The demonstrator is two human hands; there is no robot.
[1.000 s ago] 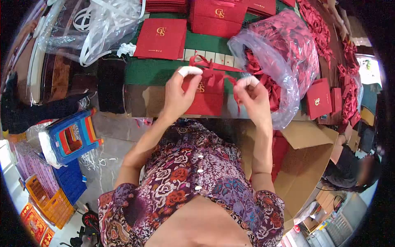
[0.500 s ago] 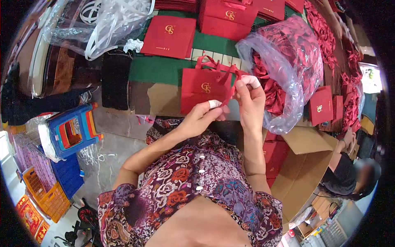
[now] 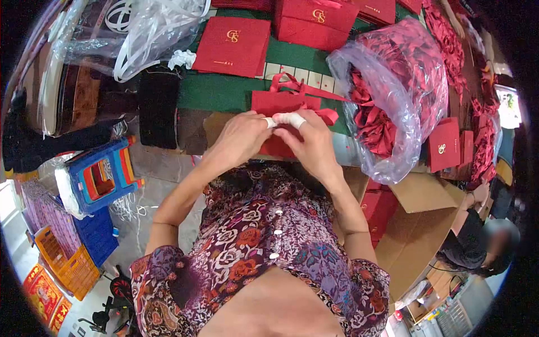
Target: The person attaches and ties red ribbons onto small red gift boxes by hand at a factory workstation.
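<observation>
A small red paper gift bag (image 3: 285,101) lies at the near edge of the table, its ribbon handle (image 3: 286,81) at the far end. My left hand (image 3: 242,137) and my right hand (image 3: 310,141) meet over the bag, covering its gold print. Their fingertips are closed together on a red ribbon (image 3: 325,115), whose loose part sticks out beyond my right hand. White tape wraps fingers of both hands. The part of the ribbon between the fingertips is mostly hidden.
To the right, a clear plastic bag (image 3: 401,84) holds many red ribbons. Flat red bags (image 3: 231,45) and a standing red bag (image 3: 314,25) lie farther back. An open cardboard box (image 3: 415,230) is at the lower right, near another person (image 3: 471,241) in dark clothes.
My right hand has come down and left to meet my left hand, which moved up and left. Both now cover the bag's front, where before the ribbon was stretched up at its right side.
</observation>
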